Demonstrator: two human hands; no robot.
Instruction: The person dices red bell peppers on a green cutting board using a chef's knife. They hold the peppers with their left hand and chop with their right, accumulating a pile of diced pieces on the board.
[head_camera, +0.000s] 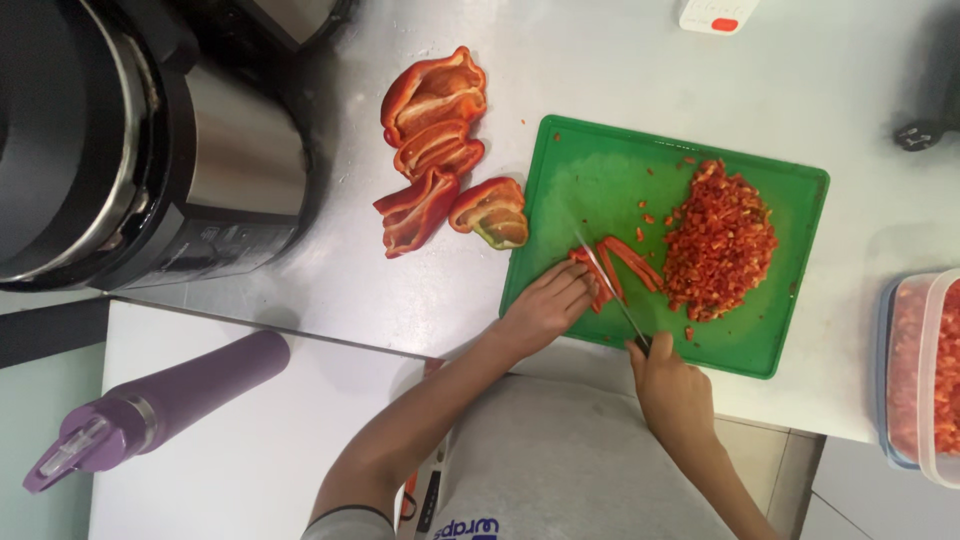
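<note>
Slicing red pepper strips (618, 268) on a green cutting board (600, 180): my left hand (545, 308) presses them with fingers together, my right hand (672, 392) grips the knife (612, 290); next, I judge, another even cut.

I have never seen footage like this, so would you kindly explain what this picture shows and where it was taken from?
There is no machine here: one camera on a person's head looks down at their own bare hands. The left hand presses red pepper strips onto a green cutting board. The right hand holds a knife that is slicing them. A pile of diced pepper lies on the board, and uncut pepper pieces wait on the counter beside it. A pressure cooker, a purple bottle and a plastic container stand around.
</note>
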